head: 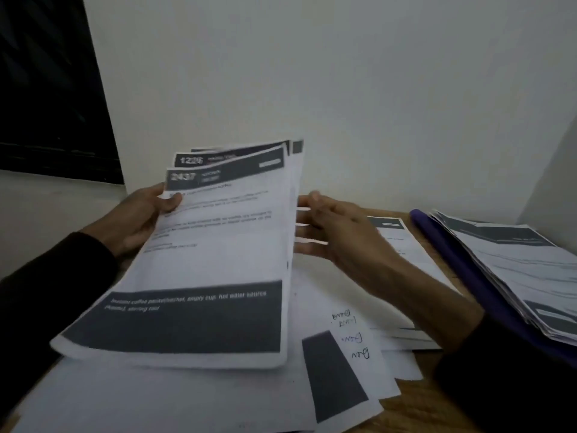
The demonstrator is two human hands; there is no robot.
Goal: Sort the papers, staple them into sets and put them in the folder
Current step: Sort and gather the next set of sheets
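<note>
My left hand (142,218) grips a stack of printed papers (212,260) by its left edge, thumb on the top sheet, lifted and tilted above the table. The top sheet has a dark header numbered 2437 and a dark band at its foot; a sheet numbered 1226 shows behind it. My right hand (337,228) is at the stack's right edge with fingers straight and spread, fingertips at the paper edges. A purple folder (468,276) lies open at the right with a pile of papers (524,270) on it. No stapler is in view.
Loose sheets (312,354) cover the wooden table (421,407) under the stack, one with handwriting. Another printed set (402,245) lies behind my right hand. A white wall stands close behind, and a dark window is at the upper left.
</note>
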